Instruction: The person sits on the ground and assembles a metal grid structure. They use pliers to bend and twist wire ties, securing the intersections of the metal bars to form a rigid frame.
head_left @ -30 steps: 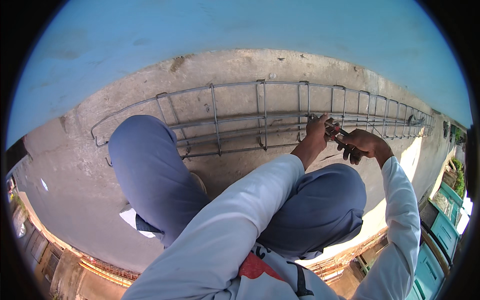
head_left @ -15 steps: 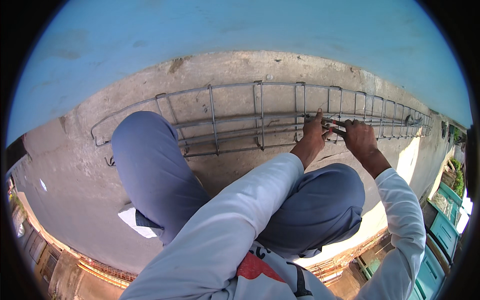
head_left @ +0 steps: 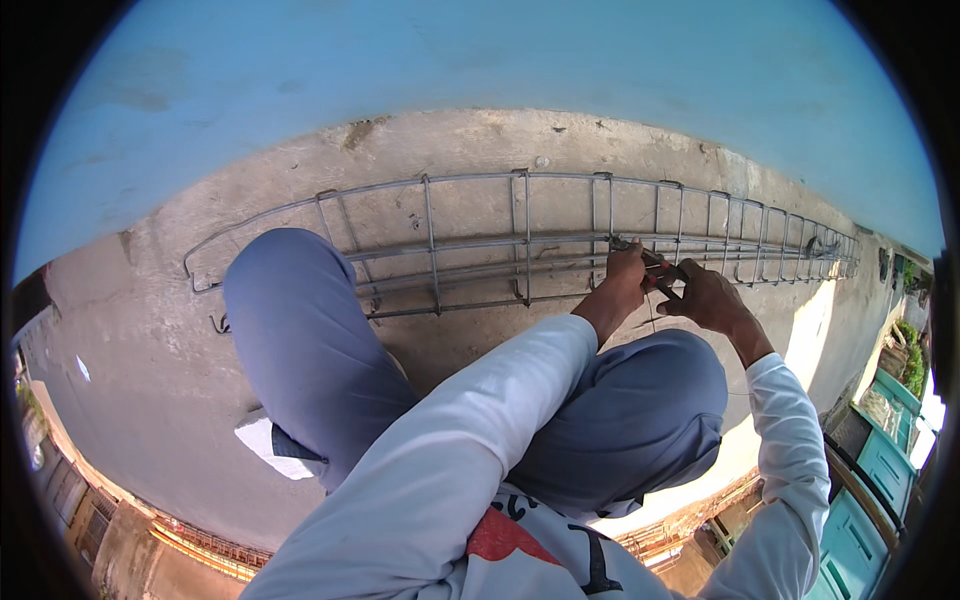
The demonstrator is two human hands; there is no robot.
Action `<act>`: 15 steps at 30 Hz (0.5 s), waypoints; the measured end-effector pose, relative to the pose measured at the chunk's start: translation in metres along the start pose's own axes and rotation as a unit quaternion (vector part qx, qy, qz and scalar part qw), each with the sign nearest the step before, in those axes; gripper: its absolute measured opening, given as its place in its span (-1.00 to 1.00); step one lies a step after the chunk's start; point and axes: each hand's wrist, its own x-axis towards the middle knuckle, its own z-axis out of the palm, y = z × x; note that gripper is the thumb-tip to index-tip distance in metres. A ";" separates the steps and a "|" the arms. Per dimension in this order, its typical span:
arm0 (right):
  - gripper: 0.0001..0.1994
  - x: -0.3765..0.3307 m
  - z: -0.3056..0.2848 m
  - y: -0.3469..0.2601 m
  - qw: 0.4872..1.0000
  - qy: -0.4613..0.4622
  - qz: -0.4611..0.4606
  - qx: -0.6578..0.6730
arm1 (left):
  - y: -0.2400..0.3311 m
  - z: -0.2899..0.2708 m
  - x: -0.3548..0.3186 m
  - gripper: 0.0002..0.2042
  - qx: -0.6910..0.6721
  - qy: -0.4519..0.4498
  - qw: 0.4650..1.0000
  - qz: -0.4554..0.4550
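Both hands meet at the long steel rebar cage lying on rough concrete below a blue wall: left hand pinching a bar, right hand gripping red-handled pliers.

I note the steel bar cage lying lengthwise along the concrete ground, close against the blue wall; little room shows behind it. Its stirrups split the span into narrow bays. My left hand and right hand crowd one bay, pliers between them. My knees block the near approach; ground to the left lies open.
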 end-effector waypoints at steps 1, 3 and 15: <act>-0.58 -0.003 0.001 -0.011 0.997 0.036 0.007 -0.070 | 0.002 0.001 0.005 -0.62 -0.020 0.001 1.000 0.013; -0.62 -0.001 0.001 -0.004 0.992 -0.054 0.063 0.092 | 0.000 0.011 -0.001 -0.64 -0.037 0.023 0.999 -0.010; -0.60 0.001 0.051 0.050 0.673 -0.223 0.098 0.698 | 0.008 -0.002 -0.037 -0.70 -0.114 -0.125 0.984 0.054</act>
